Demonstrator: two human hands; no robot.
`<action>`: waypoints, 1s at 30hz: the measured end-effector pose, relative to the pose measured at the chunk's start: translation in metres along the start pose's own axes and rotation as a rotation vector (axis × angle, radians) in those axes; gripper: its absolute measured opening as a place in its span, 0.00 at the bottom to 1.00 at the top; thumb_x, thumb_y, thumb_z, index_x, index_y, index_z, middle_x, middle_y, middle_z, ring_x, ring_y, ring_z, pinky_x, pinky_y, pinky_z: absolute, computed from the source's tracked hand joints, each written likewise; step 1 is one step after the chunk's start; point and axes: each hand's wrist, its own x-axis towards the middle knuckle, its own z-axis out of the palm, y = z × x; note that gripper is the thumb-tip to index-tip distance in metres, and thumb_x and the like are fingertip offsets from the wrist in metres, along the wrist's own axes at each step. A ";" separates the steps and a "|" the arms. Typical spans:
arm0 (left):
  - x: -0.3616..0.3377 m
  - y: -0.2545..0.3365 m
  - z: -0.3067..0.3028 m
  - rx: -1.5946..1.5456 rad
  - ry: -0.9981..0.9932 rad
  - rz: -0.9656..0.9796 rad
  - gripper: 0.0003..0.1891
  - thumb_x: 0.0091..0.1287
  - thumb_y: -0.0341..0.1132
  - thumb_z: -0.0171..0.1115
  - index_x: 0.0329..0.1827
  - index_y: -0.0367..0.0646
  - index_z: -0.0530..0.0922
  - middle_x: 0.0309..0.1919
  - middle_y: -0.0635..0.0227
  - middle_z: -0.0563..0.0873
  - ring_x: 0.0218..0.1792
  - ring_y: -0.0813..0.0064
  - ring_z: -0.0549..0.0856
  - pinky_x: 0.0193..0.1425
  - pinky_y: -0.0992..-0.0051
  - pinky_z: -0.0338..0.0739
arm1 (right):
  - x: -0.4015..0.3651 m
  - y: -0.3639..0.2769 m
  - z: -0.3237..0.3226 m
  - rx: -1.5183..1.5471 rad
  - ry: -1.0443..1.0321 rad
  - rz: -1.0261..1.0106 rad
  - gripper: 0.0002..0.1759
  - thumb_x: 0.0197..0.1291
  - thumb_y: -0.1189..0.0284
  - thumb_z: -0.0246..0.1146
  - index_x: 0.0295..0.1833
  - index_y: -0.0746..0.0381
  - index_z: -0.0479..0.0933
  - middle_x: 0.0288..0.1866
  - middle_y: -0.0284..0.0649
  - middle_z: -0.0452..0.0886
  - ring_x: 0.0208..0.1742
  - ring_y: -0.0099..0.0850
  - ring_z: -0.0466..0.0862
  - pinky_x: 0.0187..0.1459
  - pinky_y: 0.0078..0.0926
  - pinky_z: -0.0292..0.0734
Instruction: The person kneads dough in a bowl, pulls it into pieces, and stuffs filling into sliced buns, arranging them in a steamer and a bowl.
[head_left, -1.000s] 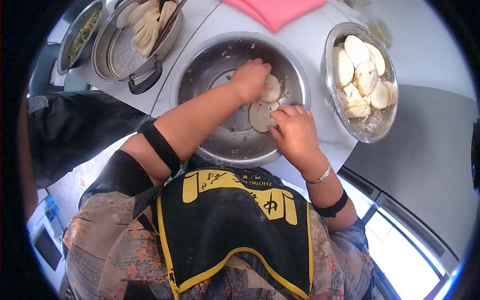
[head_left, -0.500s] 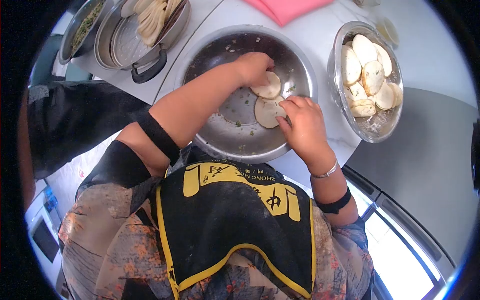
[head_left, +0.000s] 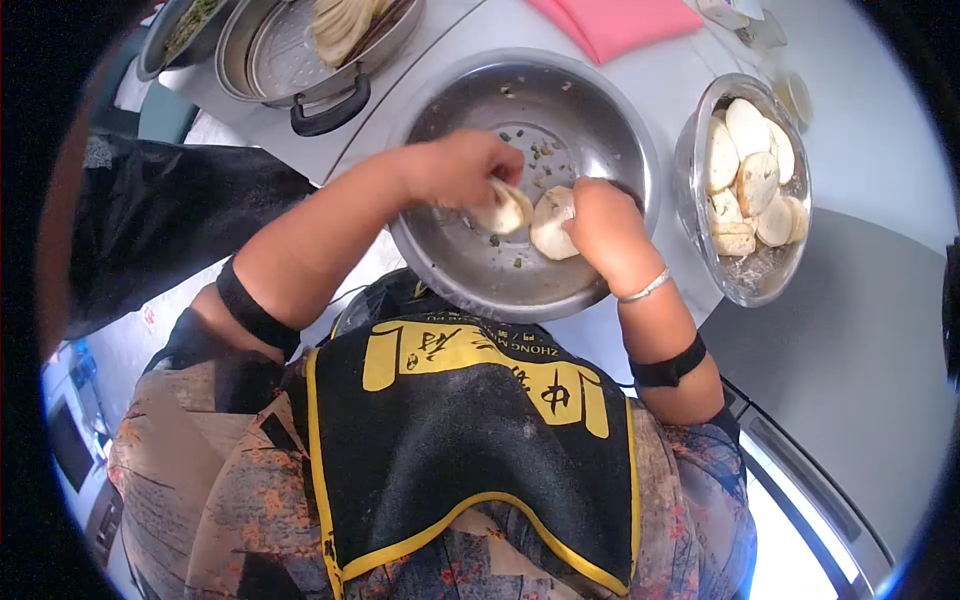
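My left hand [head_left: 465, 170] is over the left part of a wide metal basin [head_left: 432, 255], its fingers closed on a flat, pale round piece that looks like flatbread [head_left: 510, 212], held tilted. Close beside it, my right hand [head_left: 608, 228] grips the edge of a second pale round [head_left: 550, 222] of the same kind. Its fingertips are partly hidden behind the hand. Small green bits [head_left: 540, 152] are scattered over the basin's bottom.
To the right, a metal bowl [head_left: 690, 160] holds several similar rounds, one browned. At upper left stands a steamer pot [head_left: 262, 60] with a black handle [head_left: 332, 108] and pale folded slices. A pink cloth [head_left: 615, 25] lies behind the basin.
My left hand has lifted its round away and down-left, tilting it. The right hand has drawn its round slightly nearer me. The two rounds, overlapping before, are now apart.
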 end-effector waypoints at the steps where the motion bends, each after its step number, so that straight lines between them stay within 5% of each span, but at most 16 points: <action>1: 0.000 0.000 0.009 0.007 -0.015 0.009 0.13 0.40 0.27 0.61 0.32 0.38 0.73 0.27 0.61 0.78 0.32 0.68 0.77 0.37 0.71 0.70 | 0.001 0.002 0.001 0.020 -0.014 0.015 0.14 0.38 0.72 0.65 0.32 0.68 0.73 0.31 0.52 0.77 0.37 0.47 0.78 0.39 0.38 0.72; 6: 0.005 0.000 0.034 0.011 -0.054 0.039 0.12 0.40 0.26 0.61 0.31 0.39 0.74 0.30 0.57 0.77 0.35 0.58 0.77 0.39 0.67 0.71 | 0.009 0.000 -0.006 0.024 -0.177 0.079 0.14 0.36 0.73 0.62 0.33 0.66 0.75 0.33 0.52 0.78 0.36 0.47 0.79 0.39 0.38 0.74; 12: 0.007 -0.002 0.044 0.099 0.058 0.092 0.11 0.41 0.25 0.61 0.30 0.41 0.74 0.31 0.57 0.75 0.37 0.55 0.76 0.40 0.64 0.70 | 0.005 -0.006 -0.005 0.092 -0.050 0.025 0.15 0.35 0.71 0.63 0.35 0.64 0.75 0.32 0.51 0.78 0.36 0.47 0.79 0.40 0.40 0.74; 18: 0.010 -0.006 0.052 0.093 0.179 0.082 0.13 0.40 0.25 0.62 0.32 0.41 0.76 0.34 0.56 0.75 0.38 0.54 0.76 0.42 0.64 0.71 | 0.009 0.002 0.017 0.600 0.029 0.095 0.13 0.38 0.76 0.60 0.33 0.68 0.72 0.30 0.46 0.77 0.33 0.34 0.78 0.36 0.29 0.72; 19: 0.010 -0.007 0.052 0.085 0.196 0.079 0.14 0.40 0.25 0.62 0.33 0.40 0.76 0.34 0.56 0.75 0.39 0.54 0.76 0.43 0.64 0.71 | 0.012 0.013 0.038 0.788 0.099 0.064 0.17 0.37 0.71 0.61 0.37 0.68 0.74 0.32 0.52 0.79 0.36 0.46 0.79 0.39 0.36 0.73; 25: 0.010 -0.008 0.051 0.074 0.265 0.099 0.14 0.40 0.26 0.63 0.33 0.38 0.77 0.35 0.55 0.76 0.39 0.54 0.76 0.43 0.65 0.72 | 0.002 0.000 0.021 1.133 -0.139 0.095 0.24 0.34 0.68 0.65 0.41 0.69 0.73 0.34 0.52 0.79 0.39 0.43 0.80 0.40 0.34 0.73; 28: 0.010 -0.005 0.050 0.165 0.279 0.096 0.14 0.40 0.27 0.64 0.33 0.38 0.77 0.34 0.54 0.76 0.38 0.54 0.77 0.43 0.64 0.72 | -0.002 -0.008 0.022 0.846 -0.085 0.049 0.25 0.36 0.71 0.64 0.45 0.69 0.70 0.38 0.44 0.78 0.40 0.30 0.77 0.44 0.26 0.71; 30: 0.009 -0.003 0.050 0.234 0.278 0.096 0.14 0.41 0.29 0.64 0.33 0.38 0.76 0.34 0.54 0.76 0.38 0.53 0.77 0.42 0.64 0.72 | -0.005 -0.019 0.027 0.718 0.017 0.080 0.25 0.34 0.70 0.65 0.42 0.68 0.70 0.38 0.50 0.77 0.41 0.40 0.78 0.43 0.32 0.72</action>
